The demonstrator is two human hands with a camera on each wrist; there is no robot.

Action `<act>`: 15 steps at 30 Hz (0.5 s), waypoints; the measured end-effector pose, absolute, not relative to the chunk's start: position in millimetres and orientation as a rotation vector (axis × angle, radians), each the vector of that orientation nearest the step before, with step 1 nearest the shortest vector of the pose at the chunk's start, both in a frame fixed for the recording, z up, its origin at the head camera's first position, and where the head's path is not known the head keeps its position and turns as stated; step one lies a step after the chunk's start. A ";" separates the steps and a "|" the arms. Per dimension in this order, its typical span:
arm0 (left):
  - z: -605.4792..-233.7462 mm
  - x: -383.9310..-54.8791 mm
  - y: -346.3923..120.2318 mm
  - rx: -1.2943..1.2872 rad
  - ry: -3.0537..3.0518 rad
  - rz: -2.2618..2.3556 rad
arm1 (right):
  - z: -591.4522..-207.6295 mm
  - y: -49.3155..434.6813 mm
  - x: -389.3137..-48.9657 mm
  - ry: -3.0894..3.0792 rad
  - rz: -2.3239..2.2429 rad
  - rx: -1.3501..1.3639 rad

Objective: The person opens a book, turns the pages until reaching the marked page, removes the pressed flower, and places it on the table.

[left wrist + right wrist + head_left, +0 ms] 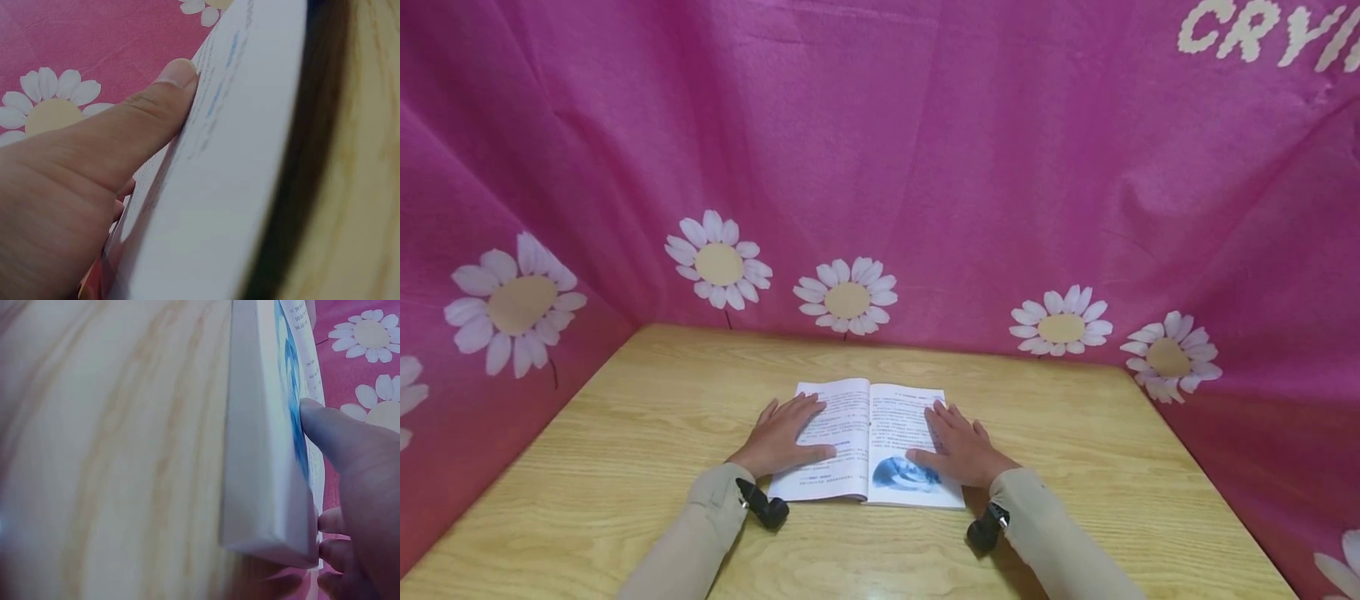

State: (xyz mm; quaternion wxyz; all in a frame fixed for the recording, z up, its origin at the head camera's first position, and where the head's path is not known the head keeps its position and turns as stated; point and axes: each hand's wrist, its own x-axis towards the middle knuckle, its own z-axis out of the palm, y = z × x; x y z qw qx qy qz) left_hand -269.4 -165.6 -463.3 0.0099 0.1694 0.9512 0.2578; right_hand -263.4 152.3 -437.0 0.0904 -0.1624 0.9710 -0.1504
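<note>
The place is looking like a curtained booth: magenta daisy-print curtain (925, 183) is hanging from nine to three o'clock around a wood-grain table (880, 554).

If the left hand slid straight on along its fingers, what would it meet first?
More of the open book's left page, it seems, since the left hand rests partly on it; past the page's far edge, tabletop, then pink cloth, depth unclear.
</note>
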 end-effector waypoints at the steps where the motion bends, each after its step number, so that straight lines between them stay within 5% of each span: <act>1: -463.1 -269.5 -165.7 0.529 2.970 0.807 | -436.4 152.2 -263.6 2.886 -0.448 -0.485; 15: -462.1 -269.3 -164.7 0.514 2.964 0.809 | -432.8 148.2 -261.4 2.870 -0.466 -0.464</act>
